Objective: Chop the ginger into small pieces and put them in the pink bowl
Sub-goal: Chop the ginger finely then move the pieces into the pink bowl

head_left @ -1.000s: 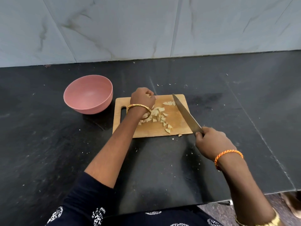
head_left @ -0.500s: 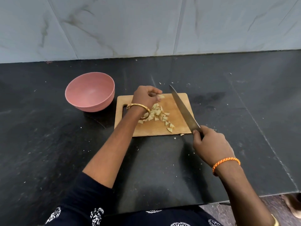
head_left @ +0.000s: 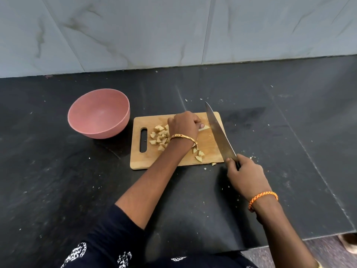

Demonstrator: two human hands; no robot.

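A wooden cutting board (head_left: 208, 144) lies on the black counter. Several small ginger pieces (head_left: 159, 136) are piled on its left half, and a few more (head_left: 199, 155) lie near its front edge. My left hand (head_left: 183, 125) rests with curled fingers on the board and pinches a ginger slice (head_left: 204, 128) at its fingertips. My right hand (head_left: 246, 176) grips the handle of a large knife (head_left: 218, 130), whose blade lies along the board's right side, just right of the slice. The pink bowl (head_left: 98, 113) stands empty to the left of the board.
A grey marble wall (head_left: 173, 31) backs the black counter (head_left: 58, 180). Small ginger crumbs (head_left: 205, 168) are scattered on the counter around the board. The counter's front edge runs at the lower right, with floor (head_left: 328, 254) beyond it.
My left hand has shifted right across the board to the slice beside the blade. The pile now shows to the left of my wrist. The knife sits closer to my fingers.
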